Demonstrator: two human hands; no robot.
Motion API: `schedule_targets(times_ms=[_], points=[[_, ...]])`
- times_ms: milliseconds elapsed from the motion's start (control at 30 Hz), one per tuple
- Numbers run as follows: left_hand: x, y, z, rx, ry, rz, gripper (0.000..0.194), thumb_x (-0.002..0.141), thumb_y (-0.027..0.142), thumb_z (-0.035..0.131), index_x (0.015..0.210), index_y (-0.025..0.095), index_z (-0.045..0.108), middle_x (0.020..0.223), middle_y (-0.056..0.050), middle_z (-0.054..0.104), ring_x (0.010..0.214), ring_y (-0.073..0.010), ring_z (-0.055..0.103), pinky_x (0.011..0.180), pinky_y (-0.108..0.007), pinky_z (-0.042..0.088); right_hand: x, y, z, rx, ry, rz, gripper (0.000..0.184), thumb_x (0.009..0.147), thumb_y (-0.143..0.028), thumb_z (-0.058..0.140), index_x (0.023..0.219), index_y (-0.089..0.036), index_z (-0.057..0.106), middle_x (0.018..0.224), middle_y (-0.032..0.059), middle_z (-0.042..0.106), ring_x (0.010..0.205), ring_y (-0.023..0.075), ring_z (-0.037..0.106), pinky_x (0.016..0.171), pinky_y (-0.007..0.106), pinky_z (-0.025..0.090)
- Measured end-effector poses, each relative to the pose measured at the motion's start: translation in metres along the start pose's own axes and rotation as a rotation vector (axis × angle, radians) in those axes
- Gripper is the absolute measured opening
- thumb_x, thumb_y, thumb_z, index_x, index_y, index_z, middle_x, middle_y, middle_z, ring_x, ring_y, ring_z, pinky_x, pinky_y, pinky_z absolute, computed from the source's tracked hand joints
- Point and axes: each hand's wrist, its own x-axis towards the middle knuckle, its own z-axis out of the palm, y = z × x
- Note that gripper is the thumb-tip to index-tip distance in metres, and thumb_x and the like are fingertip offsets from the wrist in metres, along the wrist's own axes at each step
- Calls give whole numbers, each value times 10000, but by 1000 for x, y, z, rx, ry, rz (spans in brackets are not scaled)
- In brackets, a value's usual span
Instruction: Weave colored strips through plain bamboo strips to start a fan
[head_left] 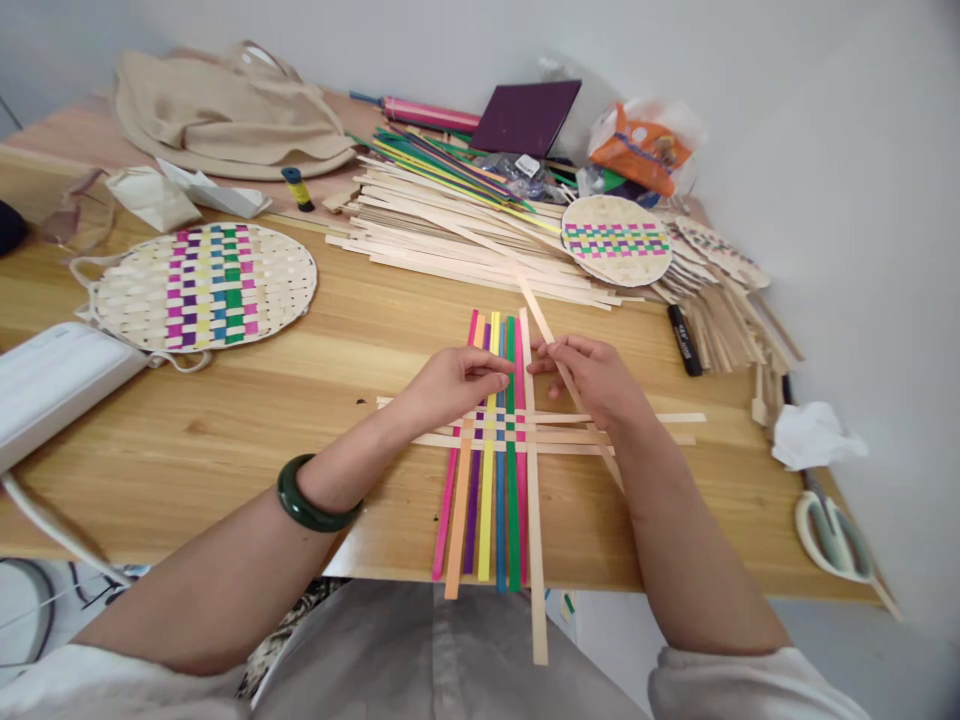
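Note:
On the table before me lies a small woven piece: upright strips in pink, orange, purple, yellow (486, 520), blue and green (513, 520), crossed by plain pale strips (615, 437). A long plain strip (535, 560) runs upright at its right side. My left hand (454, 385) rests over the upper part of the weave, fingers stretched toward the green strip, with a gap between thumb and index finger. My right hand (592, 375) pinches another pale strip (537, 305) that slants across the right ends of the crossing strips.
A finished oval woven mat (289, 275) lies left, a smaller round one (615, 265) back right. Behind are piled pale strips (420, 225), a hat (225, 115) and a purple card (529, 118). Right are a black marker (684, 340) and scissors (832, 530); a white box (60, 385) is left.

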Motion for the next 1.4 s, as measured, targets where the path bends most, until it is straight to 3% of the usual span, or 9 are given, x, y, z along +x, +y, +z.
schedule_targets(times_ms=[267,367,500,700,833,933,1067,1200,1400], points=[[-1,1,4,-81,35,29,219,775,230,667,959,159,762,950,-50,766,868,-180,688,773,-257,511,-7,-2,-1,-126,10,-120,177,735,-377,682,721,-201,702,737,-1,680,749,148,612,707,284,512],[-2,1,5,-181,8,33,292,777,213,671,1056,154,734,1058,-72,754,996,-204,686,875,-296,520,-9,0,-1,-33,-9,-135,177,730,-374,697,795,-213,731,815,4,721,803,164,653,797,323,534],[-2,1,5,-210,-23,73,371,794,205,648,1158,141,688,1144,-98,725,1064,-220,670,958,-352,509,-11,3,0,77,-8,-146,207,716,-396,731,823,-220,736,823,10,733,769,168,673,771,339,564],[-1,-3,2,124,224,302,444,768,203,670,1210,161,660,1394,-133,559,1359,-254,464,1179,-415,309,-13,3,0,33,27,-227,213,724,-431,721,785,-227,723,886,11,755,840,182,686,856,368,567],[0,-2,-1,-87,311,158,713,783,213,662,1449,123,421,1548,-176,376,1421,-266,397,1168,-410,333,-14,3,-1,84,32,-260,224,711,-435,734,809,-233,729,912,12,759,917,191,692,952,390,535],[-2,7,-4,-306,339,-42,840,756,202,714,1496,120,324,1533,-198,398,1373,-278,467,1108,-381,415,-17,3,0,116,-4,-276,272,725,-473,733,854,-234,728,940,23,754,922,194,696,936,397,547],[-6,18,-7,-598,213,-181,744,733,178,735,1411,142,431,1259,-164,660,1066,-275,688,885,-379,573,-20,3,2,107,-36,-319,312,750,-515,718,881,-233,721,975,32,747,936,193,693,939,401,550],[-7,18,-7,-567,132,-191,543,672,153,787,1184,153,607,1061,-107,741,776,-211,721,702,-332,605,-24,-1,5,163,-60,-337,269,744,-480,743,853,-235,725,929,20,744,908,182,691,940,393,552],[-7,13,-7,-510,82,-225,465,601,216,866,1026,144,692,868,-69,759,638,-179,691,601,-297,588,-29,-5,8,132,-109,-360,288,770,-508,719,876,-240,713,956,27,744,948,197,691,959,408,549]])
